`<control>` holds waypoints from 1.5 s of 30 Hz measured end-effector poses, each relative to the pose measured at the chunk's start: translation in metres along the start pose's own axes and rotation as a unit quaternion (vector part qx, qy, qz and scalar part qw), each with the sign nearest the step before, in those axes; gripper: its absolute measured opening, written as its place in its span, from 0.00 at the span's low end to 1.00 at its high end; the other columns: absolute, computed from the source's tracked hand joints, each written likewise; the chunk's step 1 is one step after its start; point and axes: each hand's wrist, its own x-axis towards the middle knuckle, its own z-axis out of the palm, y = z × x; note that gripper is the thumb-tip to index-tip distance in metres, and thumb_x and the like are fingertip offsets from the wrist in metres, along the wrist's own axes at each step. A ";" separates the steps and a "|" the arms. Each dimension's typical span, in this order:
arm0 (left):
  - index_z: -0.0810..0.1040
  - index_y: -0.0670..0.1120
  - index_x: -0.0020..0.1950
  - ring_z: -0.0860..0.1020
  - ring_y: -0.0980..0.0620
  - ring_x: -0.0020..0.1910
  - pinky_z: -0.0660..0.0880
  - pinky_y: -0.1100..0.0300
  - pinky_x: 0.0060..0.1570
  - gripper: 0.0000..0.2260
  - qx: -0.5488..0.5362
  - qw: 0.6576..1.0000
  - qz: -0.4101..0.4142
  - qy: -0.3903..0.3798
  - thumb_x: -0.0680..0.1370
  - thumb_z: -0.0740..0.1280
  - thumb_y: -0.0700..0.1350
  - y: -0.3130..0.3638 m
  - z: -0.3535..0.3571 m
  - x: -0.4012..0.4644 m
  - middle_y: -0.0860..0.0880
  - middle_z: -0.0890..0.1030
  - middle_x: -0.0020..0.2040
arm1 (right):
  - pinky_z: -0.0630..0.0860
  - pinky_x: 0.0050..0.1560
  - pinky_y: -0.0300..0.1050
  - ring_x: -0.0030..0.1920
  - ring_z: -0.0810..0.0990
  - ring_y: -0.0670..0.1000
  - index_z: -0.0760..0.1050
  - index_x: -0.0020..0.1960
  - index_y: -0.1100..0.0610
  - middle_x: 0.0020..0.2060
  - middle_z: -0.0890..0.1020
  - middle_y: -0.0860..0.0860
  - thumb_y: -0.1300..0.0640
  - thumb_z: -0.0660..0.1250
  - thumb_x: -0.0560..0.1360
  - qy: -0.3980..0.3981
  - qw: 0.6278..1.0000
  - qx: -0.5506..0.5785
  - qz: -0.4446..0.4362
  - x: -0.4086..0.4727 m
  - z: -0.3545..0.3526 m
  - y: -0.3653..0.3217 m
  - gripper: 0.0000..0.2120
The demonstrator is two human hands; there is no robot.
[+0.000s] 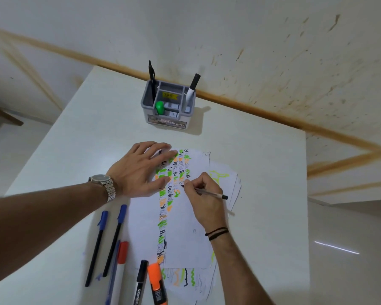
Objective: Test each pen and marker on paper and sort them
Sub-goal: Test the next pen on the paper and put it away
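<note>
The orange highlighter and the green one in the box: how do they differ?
The orange highlighter lies flat on the table, partly over the paper; the green highlighter stands in the organizer. The orange one shows its whole body and label; the green one shows only its cap end. Both are thick and bright, unlike the thin pen in the right hand.
</note>
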 end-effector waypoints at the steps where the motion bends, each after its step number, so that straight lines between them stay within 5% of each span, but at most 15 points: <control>1: 0.57 0.59 0.86 0.64 0.45 0.80 0.61 0.46 0.80 0.34 0.000 1.000 -0.002 0.000 0.82 0.55 0.69 -0.001 0.000 0.000 0.53 0.63 0.84 | 0.76 0.39 0.44 0.36 0.80 0.50 0.71 0.38 0.57 0.30 0.78 0.47 0.54 0.76 0.79 0.001 1.000 0.005 -0.005 -0.001 0.001 0.000 0.18; 7: 0.57 0.60 0.86 0.64 0.45 0.80 0.61 0.46 0.81 0.33 0.005 1.000 -0.003 0.000 0.82 0.55 0.69 0.001 0.001 0.001 0.53 0.63 0.84 | 0.72 0.35 0.37 0.37 0.78 0.55 0.70 0.39 0.61 0.31 0.77 0.54 0.58 0.75 0.80 0.009 1.000 0.007 -0.025 -0.004 0.000 -0.002 0.17; 15: 0.57 0.60 0.86 0.64 0.45 0.80 0.61 0.46 0.81 0.33 -0.003 1.000 -0.007 -0.005 0.82 0.55 0.69 0.001 0.000 0.000 0.54 0.62 0.84 | 0.76 0.38 0.44 0.33 0.77 0.44 0.69 0.38 0.55 0.30 0.76 0.44 0.57 0.74 0.80 0.024 1.000 0.000 -0.020 -0.001 0.002 0.003 0.17; 26: 0.56 0.61 0.86 0.63 0.45 0.81 0.60 0.46 0.81 0.33 -0.008 1.000 -0.007 -0.006 0.82 0.54 0.70 0.001 0.001 0.000 0.55 0.62 0.84 | 0.78 0.40 0.58 0.33 0.74 0.49 0.68 0.39 0.51 0.30 0.75 0.44 0.48 0.71 0.79 0.021 0.999 0.006 -0.026 0.001 0.001 0.008 0.16; 35: 0.57 0.61 0.86 0.63 0.46 0.81 0.61 0.46 0.81 0.33 -0.013 1.000 -0.002 0.001 0.82 0.54 0.70 0.000 0.002 0.000 0.55 0.62 0.84 | 0.75 0.37 0.51 0.33 0.72 0.46 0.67 0.39 0.55 0.30 0.73 0.44 0.57 0.71 0.80 0.023 0.999 -0.018 -0.033 0.000 0.003 0.006 0.16; 39: 0.57 0.60 0.86 0.64 0.46 0.80 0.61 0.47 0.81 0.33 -0.013 1.000 -0.004 0.009 0.82 0.55 0.69 0.001 0.001 0.000 0.55 0.63 0.84 | 0.79 0.39 0.60 0.33 0.76 0.54 0.67 0.41 0.51 0.32 0.77 0.48 0.47 0.68 0.79 0.027 0.999 0.028 0.002 0.004 0.001 0.005 0.14; 45: 0.59 0.57 0.86 0.64 0.46 0.80 0.60 0.47 0.81 0.34 -0.019 1.000 -0.007 0.019 0.82 0.56 0.69 0.001 0.002 0.000 0.52 0.64 0.84 | 0.65 0.31 0.40 0.28 0.65 0.49 0.63 0.40 0.55 0.30 0.71 0.56 0.50 0.63 0.87 -0.009 0.987 0.148 0.056 0.008 -0.006 -0.015 0.19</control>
